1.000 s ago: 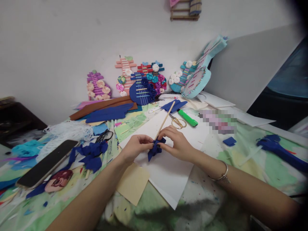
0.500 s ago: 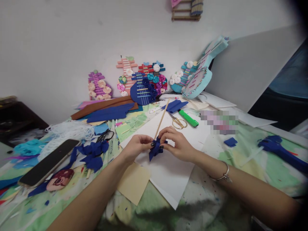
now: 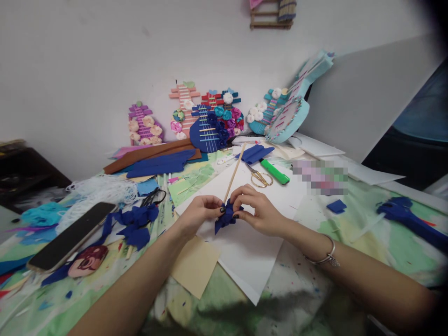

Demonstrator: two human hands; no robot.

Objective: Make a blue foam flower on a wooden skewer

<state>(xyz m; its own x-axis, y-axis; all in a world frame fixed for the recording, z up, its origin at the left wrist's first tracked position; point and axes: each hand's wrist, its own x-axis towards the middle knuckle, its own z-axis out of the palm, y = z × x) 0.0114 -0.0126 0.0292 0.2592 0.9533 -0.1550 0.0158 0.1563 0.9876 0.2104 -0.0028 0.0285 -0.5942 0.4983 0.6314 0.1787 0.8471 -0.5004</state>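
Note:
Over a white sheet of paper (image 3: pixel 261 252), both hands pinch a dark blue crepe-paper flower (image 3: pixel 227 218) wound about the lower end of a thin wooden stick (image 3: pixel 235 172). My left hand (image 3: pixel 198 214) grips its left side between thumb and fingers. From the right, my right hand (image 3: pixel 259 210) holds the petals with curled fingers and thumb. The stick's upper end points away from me, toward a folded piece of blue crepe paper (image 3: pixel 257 154). Gold-handled scissors (image 3: pixel 261 178) and a green utility knife (image 3: pixel 275 171) lie just beyond my right hand.
A phone (image 3: pixel 72 238), a tangle of white string (image 3: pixel 98 196) and blue paper scraps (image 3: pixel 136 224) lie to the left. On the right is a blue glue gun (image 3: pixel 415 221). Several guitar-shaped decorations with paper flowers, among them a blue one (image 3: pixel 203 130), lean against the wall.
The stick has swung a little to the left at its upper end. Both hands keep their pinch on the blue flower, which has turned slightly between the fingers.

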